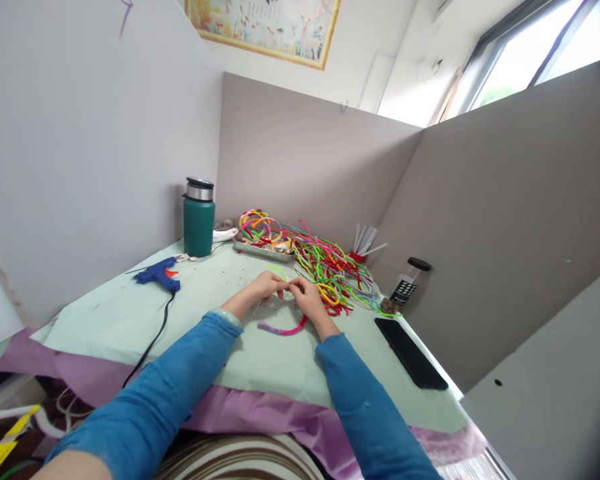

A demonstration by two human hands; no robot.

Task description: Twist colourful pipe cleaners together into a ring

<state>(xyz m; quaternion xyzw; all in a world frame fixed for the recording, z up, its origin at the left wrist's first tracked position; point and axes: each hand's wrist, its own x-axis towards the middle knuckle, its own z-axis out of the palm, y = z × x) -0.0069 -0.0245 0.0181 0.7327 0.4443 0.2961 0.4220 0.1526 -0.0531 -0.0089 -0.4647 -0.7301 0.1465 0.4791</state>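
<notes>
My left hand and my right hand meet over the middle of the table, fingertips pinched together. A thin yellow-green pipe cleaner sticks out behind my left fingers, which seem closed on it. From beneath my right hand curves a fuzzy band wrapped in pink and purple, its free end pointing left on the paper. My right fingers are closed at the pinch; the exact piece between the fingertips is too small to make out. Just right of my right hand lies a big heap of coloured pipe cleaners.
A blue glue gun with a black cord lies left. Behind are a green bottle and a metal tray with coloured rings. White sticks, a black-lidded jar and a black phone are right. Partitions surround the table.
</notes>
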